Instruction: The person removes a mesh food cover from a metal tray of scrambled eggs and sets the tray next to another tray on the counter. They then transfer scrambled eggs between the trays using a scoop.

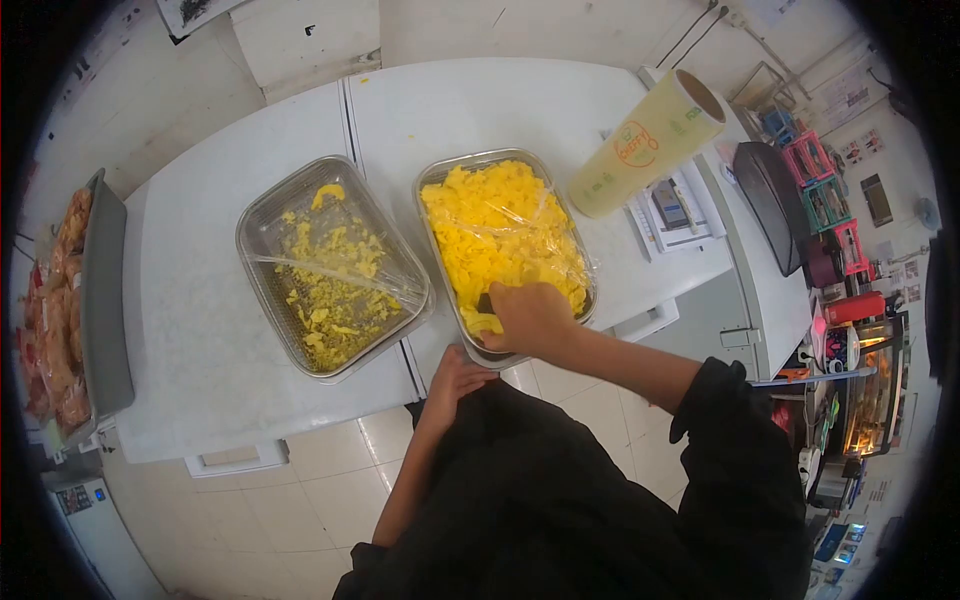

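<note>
A metal tray (424, 207) heaped with yellow scrambled egg (505, 225) stands before me, with clear plastic film lying over part of the egg. My right hand (535, 318) is closed over the near end of this tray. From its grip shows a short dark piece (487, 302), like a handle; the rest is hidden by the hand and egg. My left hand (458, 378) lies at the table's front edge by the tray's near corner, fingers extended. Left of it, a second metal tray (262, 195) holds scattered egg bits (335, 280) with a strip of film across it.
A large roll of cling film (650, 145) stands at the right, beside a small dark device on white papers (672, 205). A grey crate (105, 310) of bagged food sits at the far left. Shelves and a red bottle (853, 308) are along the right side.
</note>
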The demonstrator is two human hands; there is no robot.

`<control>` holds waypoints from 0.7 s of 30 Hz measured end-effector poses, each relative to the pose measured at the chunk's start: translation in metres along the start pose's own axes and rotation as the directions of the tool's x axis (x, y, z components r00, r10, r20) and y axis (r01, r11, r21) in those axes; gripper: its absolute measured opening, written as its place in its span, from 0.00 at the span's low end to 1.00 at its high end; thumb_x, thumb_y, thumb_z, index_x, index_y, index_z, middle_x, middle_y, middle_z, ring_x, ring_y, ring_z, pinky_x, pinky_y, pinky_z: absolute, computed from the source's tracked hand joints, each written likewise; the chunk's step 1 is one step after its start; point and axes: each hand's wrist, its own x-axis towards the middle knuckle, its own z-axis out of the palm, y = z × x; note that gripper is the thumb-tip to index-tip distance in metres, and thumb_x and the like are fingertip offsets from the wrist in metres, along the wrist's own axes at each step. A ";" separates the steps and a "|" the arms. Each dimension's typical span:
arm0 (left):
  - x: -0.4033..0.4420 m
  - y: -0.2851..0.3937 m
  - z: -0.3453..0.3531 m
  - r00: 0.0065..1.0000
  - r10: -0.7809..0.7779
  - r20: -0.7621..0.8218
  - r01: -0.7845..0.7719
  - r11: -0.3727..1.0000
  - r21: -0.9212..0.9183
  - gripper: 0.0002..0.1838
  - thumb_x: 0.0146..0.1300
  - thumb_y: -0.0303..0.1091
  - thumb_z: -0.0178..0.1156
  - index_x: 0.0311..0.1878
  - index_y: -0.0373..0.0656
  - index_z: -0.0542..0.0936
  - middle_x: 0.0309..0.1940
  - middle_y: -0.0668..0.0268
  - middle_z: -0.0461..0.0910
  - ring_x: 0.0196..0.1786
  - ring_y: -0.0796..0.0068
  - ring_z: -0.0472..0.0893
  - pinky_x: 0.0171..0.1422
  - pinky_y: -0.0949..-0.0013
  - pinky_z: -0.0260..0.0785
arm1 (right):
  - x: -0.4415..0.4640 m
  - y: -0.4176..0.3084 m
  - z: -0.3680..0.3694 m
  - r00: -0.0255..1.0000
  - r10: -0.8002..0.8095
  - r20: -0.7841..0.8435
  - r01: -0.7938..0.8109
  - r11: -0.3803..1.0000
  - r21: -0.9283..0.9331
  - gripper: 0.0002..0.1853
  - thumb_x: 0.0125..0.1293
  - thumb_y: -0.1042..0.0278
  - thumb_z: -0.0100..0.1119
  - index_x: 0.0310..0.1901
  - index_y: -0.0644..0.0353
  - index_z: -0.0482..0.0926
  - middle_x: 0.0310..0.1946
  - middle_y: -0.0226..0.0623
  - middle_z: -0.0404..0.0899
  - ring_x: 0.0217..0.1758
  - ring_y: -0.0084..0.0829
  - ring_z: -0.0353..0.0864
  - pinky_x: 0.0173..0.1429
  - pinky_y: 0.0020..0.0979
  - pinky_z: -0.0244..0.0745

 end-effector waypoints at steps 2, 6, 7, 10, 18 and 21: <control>-0.012 0.002 -0.005 0.998 0.048 -0.037 -0.044 0.994 0.096 0.23 0.66 0.54 0.36 0.46 0.42 0.64 0.41 0.56 0.77 0.46 0.66 0.77 0.52 0.70 0.67 | 0.005 0.011 -0.009 0.999 -0.040 0.028 0.041 0.999 -0.023 0.27 0.46 0.40 0.57 0.31 0.61 0.75 0.21 0.43 0.78 0.25 0.39 0.79 0.30 0.36 0.74; -0.048 0.010 -0.019 0.899 0.282 -0.334 -0.270 0.959 0.084 0.20 0.66 0.50 0.40 0.39 0.40 0.68 0.32 0.60 0.74 0.37 0.72 0.75 0.46 0.71 0.66 | 0.020 0.031 -0.029 0.983 -0.094 0.160 0.094 0.996 0.009 0.31 0.44 0.35 0.55 0.36 0.60 0.79 0.24 0.42 0.79 0.31 0.40 0.80 0.36 0.38 0.73; -0.058 0.015 -0.021 0.831 0.389 -0.399 -0.366 0.921 0.136 0.20 0.66 0.50 0.41 0.38 0.40 0.68 0.30 0.61 0.73 0.34 0.74 0.73 0.44 0.72 0.66 | 0.024 0.038 -0.030 0.982 -0.101 0.158 0.101 0.995 0.012 0.31 0.44 0.35 0.55 0.36 0.60 0.79 0.24 0.42 0.79 0.31 0.40 0.80 0.36 0.38 0.73; -0.081 0.027 -0.034 0.679 0.530 -0.508 -0.486 0.843 0.231 0.21 0.65 0.49 0.41 0.38 0.38 0.67 0.29 0.62 0.72 0.34 0.75 0.72 0.43 0.73 0.64 | 0.038 0.053 -0.041 0.927 -0.061 0.371 0.024 0.994 0.103 0.37 0.45 0.29 0.50 0.37 0.63 0.79 0.32 0.46 0.80 0.37 0.43 0.79 0.41 0.39 0.72; -0.095 0.061 -0.055 0.312 0.671 -0.672 -0.276 0.741 0.612 0.09 0.64 0.35 0.42 0.40 0.40 0.68 0.36 0.64 0.72 0.42 0.75 0.70 0.48 0.72 0.59 | 0.043 0.085 -0.062 0.927 -0.104 0.360 -0.049 0.919 0.392 0.37 0.52 0.33 0.49 0.41 0.68 0.77 0.31 0.47 0.78 0.30 0.37 0.77 0.37 0.34 0.71; -0.083 0.054 -0.069 0.230 0.659 -0.716 -0.289 0.749 0.597 0.11 0.63 0.33 0.44 0.46 0.40 0.67 0.45 0.63 0.69 0.49 0.73 0.68 0.51 0.72 0.58 | 0.050 0.057 -0.084 0.904 -0.113 0.411 -0.133 0.842 0.522 0.37 0.53 0.34 0.49 0.39 0.70 0.77 0.28 0.46 0.77 0.26 0.33 0.74 0.33 0.31 0.69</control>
